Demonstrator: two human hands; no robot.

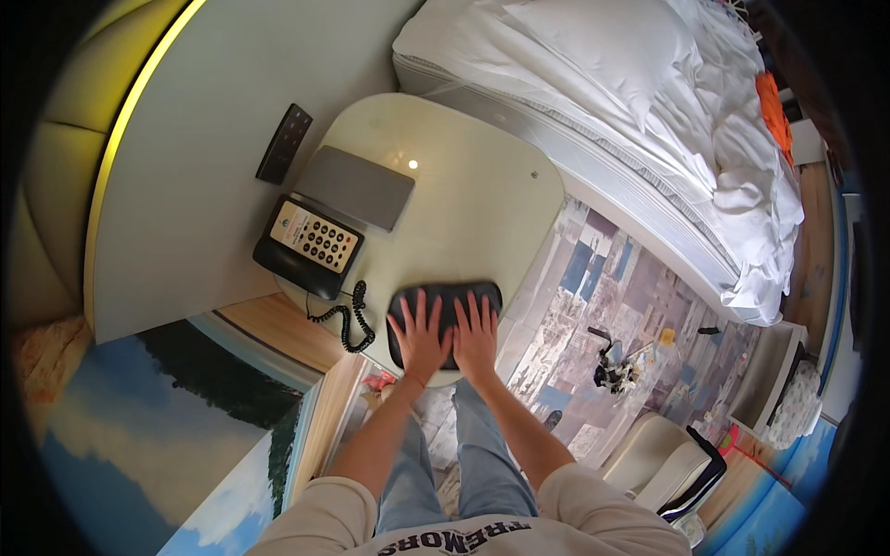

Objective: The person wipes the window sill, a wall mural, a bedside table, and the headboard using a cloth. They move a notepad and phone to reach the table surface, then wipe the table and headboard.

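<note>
Near the front edge of a cream-coloured bedside table (480,201) lies a flat black case or pouch (441,290); its exact kind cannot be told. My left hand (423,344) rests palm down on its left half, fingers spread. On its right half lies my right hand (476,337), also flat, with the thumbs close together. A black corded desk telephone (309,243) stands left of the case, its coiled cord (348,323) reaching towards it. Behind the telephone sits a flat grey rectangular panel or folder (358,186).
A wall switch panel (284,144) is beside the table. Beyond the table stands a bed (591,62) with rumpled white bedding. Small items (615,368) lie heaped on the patterned floor (556,306). A cream chair (646,452) stands at the lower right, near an open drawer (765,379).
</note>
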